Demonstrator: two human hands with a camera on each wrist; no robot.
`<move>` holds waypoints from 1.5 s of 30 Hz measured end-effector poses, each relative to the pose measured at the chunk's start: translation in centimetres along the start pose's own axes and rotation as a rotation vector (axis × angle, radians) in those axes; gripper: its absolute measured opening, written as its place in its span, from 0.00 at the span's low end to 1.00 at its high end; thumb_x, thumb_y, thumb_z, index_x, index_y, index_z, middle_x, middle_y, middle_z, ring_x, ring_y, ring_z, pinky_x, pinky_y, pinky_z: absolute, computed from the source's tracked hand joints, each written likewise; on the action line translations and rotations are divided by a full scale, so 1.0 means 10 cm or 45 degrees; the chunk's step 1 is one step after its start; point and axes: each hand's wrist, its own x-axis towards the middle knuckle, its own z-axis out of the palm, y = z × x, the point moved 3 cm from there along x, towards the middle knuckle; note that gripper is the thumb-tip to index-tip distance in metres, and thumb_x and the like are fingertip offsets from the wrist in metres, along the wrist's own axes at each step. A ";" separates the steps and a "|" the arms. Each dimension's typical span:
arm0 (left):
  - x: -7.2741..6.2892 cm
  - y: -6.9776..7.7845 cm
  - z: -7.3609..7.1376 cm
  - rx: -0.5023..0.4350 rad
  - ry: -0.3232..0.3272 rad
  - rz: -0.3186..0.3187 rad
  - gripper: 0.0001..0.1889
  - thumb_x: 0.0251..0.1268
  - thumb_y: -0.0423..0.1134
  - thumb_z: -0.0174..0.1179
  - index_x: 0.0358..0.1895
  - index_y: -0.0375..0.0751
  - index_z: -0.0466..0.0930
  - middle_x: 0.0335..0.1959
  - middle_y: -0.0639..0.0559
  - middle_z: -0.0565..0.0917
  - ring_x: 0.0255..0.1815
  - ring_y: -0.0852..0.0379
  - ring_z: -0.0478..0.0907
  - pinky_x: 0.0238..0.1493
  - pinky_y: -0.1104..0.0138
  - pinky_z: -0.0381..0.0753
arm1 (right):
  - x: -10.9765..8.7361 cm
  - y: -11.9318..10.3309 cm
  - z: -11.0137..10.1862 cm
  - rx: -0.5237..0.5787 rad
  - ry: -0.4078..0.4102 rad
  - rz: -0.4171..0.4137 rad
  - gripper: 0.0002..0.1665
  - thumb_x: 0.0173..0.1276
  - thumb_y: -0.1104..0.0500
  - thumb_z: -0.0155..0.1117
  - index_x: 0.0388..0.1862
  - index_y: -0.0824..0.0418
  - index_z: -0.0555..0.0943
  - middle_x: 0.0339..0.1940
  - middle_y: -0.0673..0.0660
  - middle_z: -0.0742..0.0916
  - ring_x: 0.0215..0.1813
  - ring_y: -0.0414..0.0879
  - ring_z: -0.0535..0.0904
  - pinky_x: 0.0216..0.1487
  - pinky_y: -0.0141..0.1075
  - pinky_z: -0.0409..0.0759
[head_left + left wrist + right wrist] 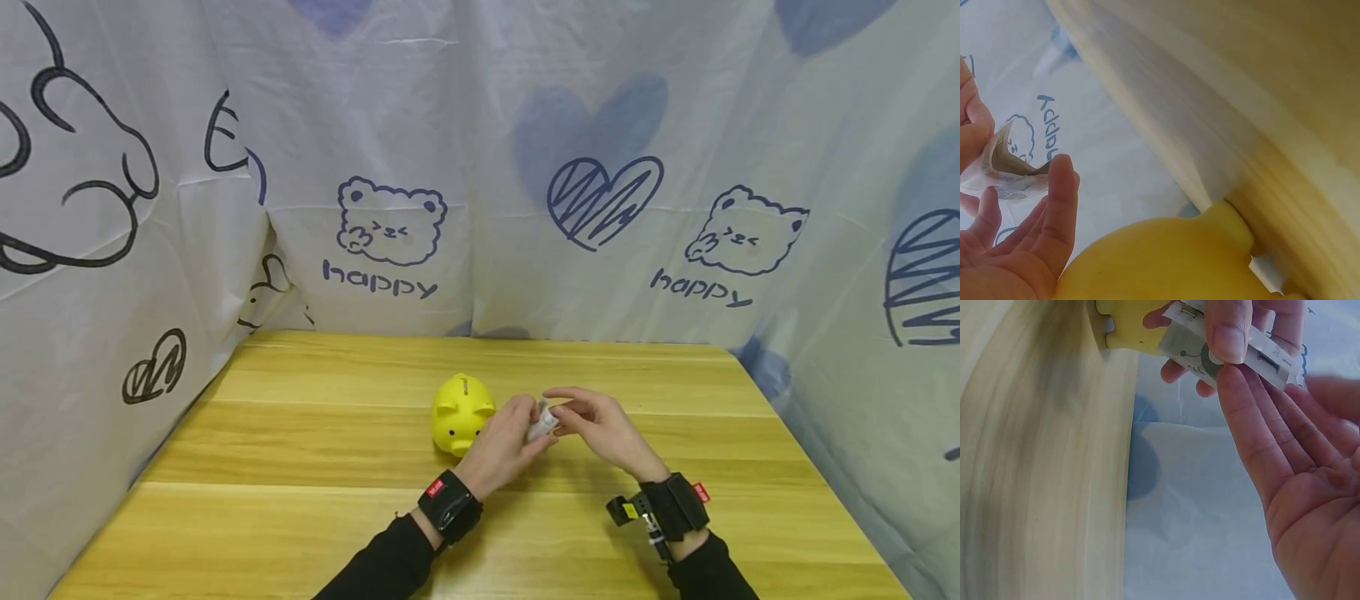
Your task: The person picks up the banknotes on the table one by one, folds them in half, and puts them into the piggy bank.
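Observation:
A small folded banknote [543, 423] is held up above the table beside a yellow piggy bank [462, 408]. My left hand [507, 446] pinches the note; in the right wrist view its thumb [1229, 340] lies across the paper, with fingers behind. A printed "1" shows on the folded banknote [1266, 361]. From the other side my right hand [606, 429] reaches in, fingers fairly straight, a fingertip touching the note's edge. The right thumb is blurred. In the left wrist view the banknote [1013, 169] shows an open fold, and the piggy bank [1166, 262] is close by.
The wooden table [315, 500] spreads out beneath both hands. A white printed cloth [487, 267] hangs behind and along both sides of it. Each wrist carries a black strapped device, such as the right wrist device [675, 507].

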 end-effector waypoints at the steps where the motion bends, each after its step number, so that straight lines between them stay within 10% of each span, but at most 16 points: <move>1: 0.00 0.00 0.00 -0.002 0.001 0.000 0.16 0.67 0.48 0.63 0.40 0.46 0.65 0.38 0.54 0.73 0.34 0.62 0.70 0.30 0.75 0.70 | 0.00 -0.01 0.00 0.004 0.006 0.000 0.21 0.75 0.54 0.57 0.64 0.58 0.76 0.50 0.64 0.87 0.44 0.49 0.87 0.48 0.48 0.84; 10: 0.00 0.01 0.02 0.024 0.005 0.017 0.19 0.62 0.50 0.66 0.37 0.46 0.65 0.35 0.55 0.71 0.33 0.62 0.69 0.27 0.77 0.70 | -0.01 -0.04 0.04 -0.090 0.088 -0.033 0.21 0.68 0.56 0.66 0.59 0.59 0.80 0.49 0.60 0.88 0.48 0.51 0.86 0.46 0.35 0.84; 45: 0.02 0.03 -0.01 -0.224 -0.027 0.012 0.14 0.70 0.40 0.59 0.51 0.45 0.66 0.51 0.45 0.84 0.44 0.57 0.85 0.39 0.78 0.80 | -0.01 -0.05 -0.04 -0.221 0.220 -0.062 0.17 0.66 0.57 0.68 0.53 0.56 0.84 0.47 0.55 0.89 0.47 0.48 0.85 0.43 0.34 0.84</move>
